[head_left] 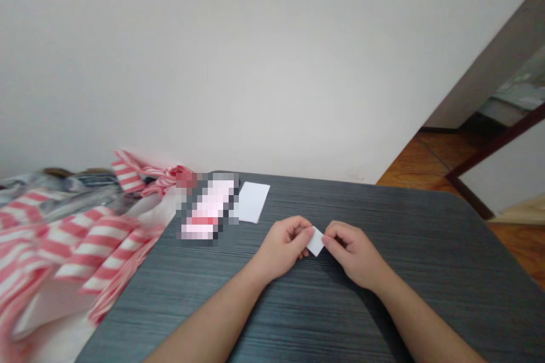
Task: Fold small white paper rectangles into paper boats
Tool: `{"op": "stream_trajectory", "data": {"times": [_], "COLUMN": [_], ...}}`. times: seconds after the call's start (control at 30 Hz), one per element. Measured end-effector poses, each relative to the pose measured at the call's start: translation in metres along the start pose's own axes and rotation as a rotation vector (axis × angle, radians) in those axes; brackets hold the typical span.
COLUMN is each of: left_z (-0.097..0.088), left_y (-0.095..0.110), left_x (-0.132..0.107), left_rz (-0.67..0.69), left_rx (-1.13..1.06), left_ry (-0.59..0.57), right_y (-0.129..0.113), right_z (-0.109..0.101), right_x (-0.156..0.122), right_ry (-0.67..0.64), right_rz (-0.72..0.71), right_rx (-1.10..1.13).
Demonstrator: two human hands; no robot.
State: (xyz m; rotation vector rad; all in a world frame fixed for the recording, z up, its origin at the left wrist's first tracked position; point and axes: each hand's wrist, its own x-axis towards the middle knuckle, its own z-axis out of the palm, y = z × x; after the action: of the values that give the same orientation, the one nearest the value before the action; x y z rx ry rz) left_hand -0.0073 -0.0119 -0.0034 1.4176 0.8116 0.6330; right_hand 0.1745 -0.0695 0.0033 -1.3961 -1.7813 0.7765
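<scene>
**Room condition: plain wall, wooden floor, dark table**

Off-white painted wall (238, 57) filling the upper view, smooth, with faint scuff marks low down near the far table edge. Dark grey wood-grain tabletop (426, 210) with rounded corners, standing just beside the wall. Orange-brown wooden floor (430, 159) showing at right, with seam lines and dark skirting (443, 129) along the wall base. Dark brown wooden frame (494, 144) running diagonally at right, under a grey-brown panel (489, 57), type unclear. Pale wooden object (522, 210) at lower right, also unclear. Soft, even indoor light across the wall.
</scene>
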Motion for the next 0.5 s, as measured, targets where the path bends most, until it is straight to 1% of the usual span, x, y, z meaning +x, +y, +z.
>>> {"op": "stream_trajectory", "data": {"times": [0.2, 0.37, 0.5], "left_z": [-0.0012, -0.0015, -0.0009], "left_y": [-0.0004, -0.0007, 0.0011], "left_x": [-0.0009, -0.0013, -0.0007], "left_rz": [0.033, 0.037, 0.015], "left_rx": [0.086, 0.099, 0.083], "left_ry": [0.003, 0.015, 0.017], "right_y": [-0.0018, -0.0027, -0.0027], "right_z": [0.0018, 0.0015, 0.0007], "right_x": [-0.0004, -0.0005, -0.0004], "right_ry": [-0.014, -0.031, -0.026], "right_rz": [-0.005, -0.007, -0.003], "right_rx": [-0.016, -0.028, -0.026]}}
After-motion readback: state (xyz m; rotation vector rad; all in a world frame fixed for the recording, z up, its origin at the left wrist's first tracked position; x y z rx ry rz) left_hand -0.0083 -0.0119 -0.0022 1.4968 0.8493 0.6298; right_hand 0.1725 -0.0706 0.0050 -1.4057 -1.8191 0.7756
